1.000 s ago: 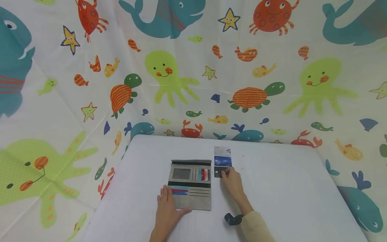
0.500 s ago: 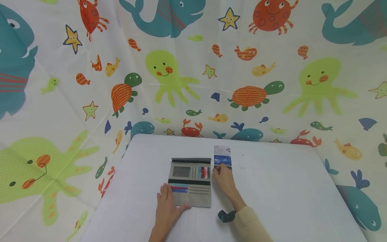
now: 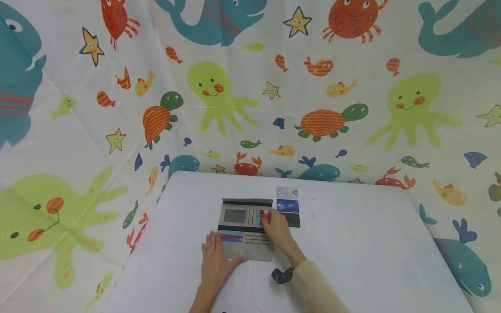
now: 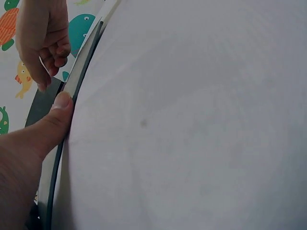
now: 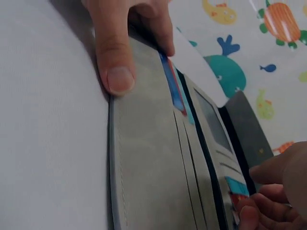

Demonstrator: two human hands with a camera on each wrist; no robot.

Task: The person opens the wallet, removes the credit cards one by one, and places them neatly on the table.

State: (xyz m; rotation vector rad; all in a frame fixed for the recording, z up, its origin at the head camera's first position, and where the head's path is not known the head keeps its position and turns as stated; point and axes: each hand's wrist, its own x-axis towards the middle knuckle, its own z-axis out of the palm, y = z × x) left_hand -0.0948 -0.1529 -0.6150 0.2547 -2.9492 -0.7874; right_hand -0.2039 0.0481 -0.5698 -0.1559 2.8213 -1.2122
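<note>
Your left hand (image 3: 217, 261) lay with its fingers straight at the left edge of the opened grey wallet (image 3: 247, 253), its thumb spread along the near edge. Seen from the right wrist, that thumb rested right on the wallet's rim. Your right hand (image 3: 278, 228) was at the wallet's right side, well apart from the left, its fingers bent over the upper half's card slots. You had your fingertips at a red card (image 5: 238, 199), just beside a turquoise card (image 5: 237, 186) tucked in the same group of slots; whether you were pinching the red one, I could not tell.

The wallet lay flat on the white table (image 3: 372, 239) in front of you, its dark flap (image 3: 246, 202) at the far end. A window pocket (image 3: 235, 216) filled the left of the upper half, and below the dark fold a few coloured cards (image 3: 232, 237) showed in the left slots.

Right of the wallet, three cards formed a column: a pale card (image 3: 287, 192) farthest from you, a blue VIP card (image 3: 287, 205) in the middle and a black card (image 3: 292, 220) nearest, partly covered by your right hand. Your right sleeve (image 3: 318, 284) was beige. Behind the table hung a cloth (image 3: 235, 100) printed with sea animals.
</note>
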